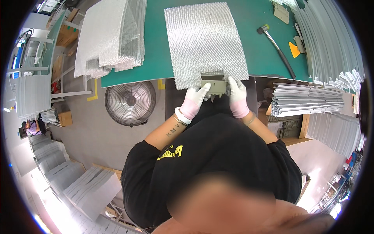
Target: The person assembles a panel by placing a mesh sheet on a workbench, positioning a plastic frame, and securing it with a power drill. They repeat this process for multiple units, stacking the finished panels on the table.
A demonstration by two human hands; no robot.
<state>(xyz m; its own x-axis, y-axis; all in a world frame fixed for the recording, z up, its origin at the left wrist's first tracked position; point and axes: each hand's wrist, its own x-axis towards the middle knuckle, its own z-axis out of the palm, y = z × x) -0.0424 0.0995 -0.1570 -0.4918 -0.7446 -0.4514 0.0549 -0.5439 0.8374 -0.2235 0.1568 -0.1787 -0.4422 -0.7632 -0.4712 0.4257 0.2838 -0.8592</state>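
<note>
Grey-green piece in left grip, at the mesh sheet's notch

Left grip, gloved, was closed on the grey-green piece: thumb on top at its left end, fingers apparently underneath, mostly hidden. Right grip, also gloved, was at the near edge of the silver mesh sheet, just right of the notch and beside the piece's right end; couldn't tell if it pinched mesh, piece or both.

Piece sat between the two grips, at the notch in the sheet's near edge, past the edge of the green tabletop on the person's side. Whether it was seated in the mesh: unclear. Sheet lay flat on the tabletop, near end overhanging slightly, with a mesh stack off to its left and a mallet to its right.

Handling, judged by looks: piece probably light, rigid, likely moulded plastic, smooth enough to slip a bit under gloves; thin edges might chip or crack if forced. Best hold: both short ends, thumbs above, fingers below. Sheet probably light too, but springy and easy to bend or crush, with cut edges that could snag gloves; better held flat by the strips either side of the notch.
</note>
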